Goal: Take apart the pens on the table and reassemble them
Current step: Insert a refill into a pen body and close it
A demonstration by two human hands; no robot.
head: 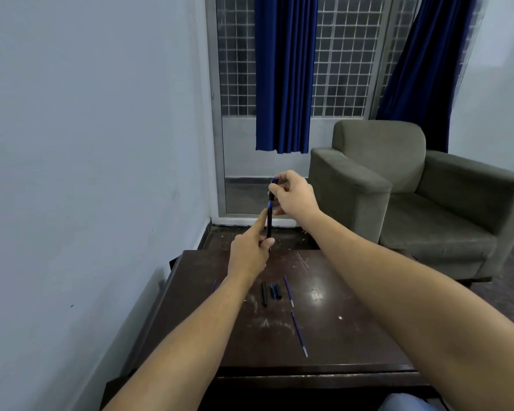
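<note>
At the left edge of the dark wooden table (353,336) lies a thin blue refill (213,284). The left hand (250,256) curls thumb and fingers round the lower barrel of a black-and-blue pen (269,216), index finger straight along its side, and holds it upright in the air over the table's far edge. The right hand (294,194) pinches the pen's top end between thumb and fingertips. On the table below are a black barrel (264,294), short dark pieces (275,292) and two more refills (289,291), (299,333). A grey armchair (398,188) stands at right. The pen looks light, stiff and smooth. A firm hold low on the barrel with a pinch at the top should suit twisting or pulling. The slender refills would probably bend if forced.
</note>
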